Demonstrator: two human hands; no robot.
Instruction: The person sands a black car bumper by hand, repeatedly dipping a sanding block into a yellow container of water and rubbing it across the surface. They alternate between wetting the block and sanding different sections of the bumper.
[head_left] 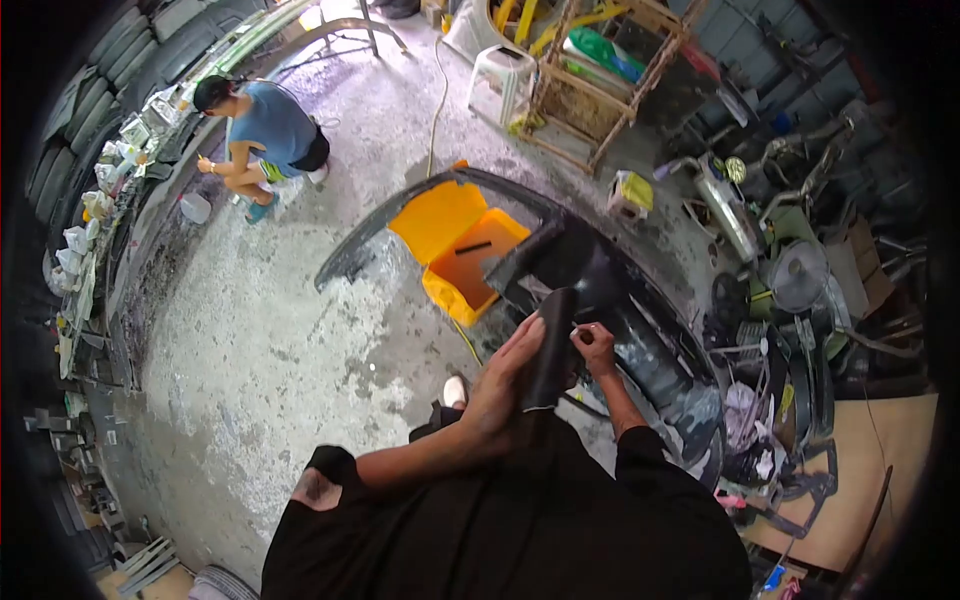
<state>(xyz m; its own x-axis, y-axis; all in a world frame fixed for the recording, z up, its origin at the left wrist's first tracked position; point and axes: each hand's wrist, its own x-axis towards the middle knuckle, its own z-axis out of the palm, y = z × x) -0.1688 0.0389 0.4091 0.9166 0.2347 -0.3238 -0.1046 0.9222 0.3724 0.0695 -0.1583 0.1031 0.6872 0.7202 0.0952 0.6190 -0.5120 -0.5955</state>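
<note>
My left hand [508,368] supports a dark, curved sheet [550,355] in front of my chest, its fingers laid along the sheet's left side. Close by on the right, my right hand [596,346] has its fingers pinched together near the sheet's edge. What sits between those fingertips is too small to make out. Beyond the hands, a black car bumper [640,330] with grey patches lies on the floor. It curves around a yellow bin [462,300] whose lid hangs open, with a dark strip [473,248] inside.
At the upper left, another person [275,130] crouches beside a long panel. A white stool [503,78] and a wooden frame [590,85] stand at the back. Exhaust parts [730,205], a fan [799,275] and mixed clutter crowd the right side. A cable [440,110] crosses the floor.
</note>
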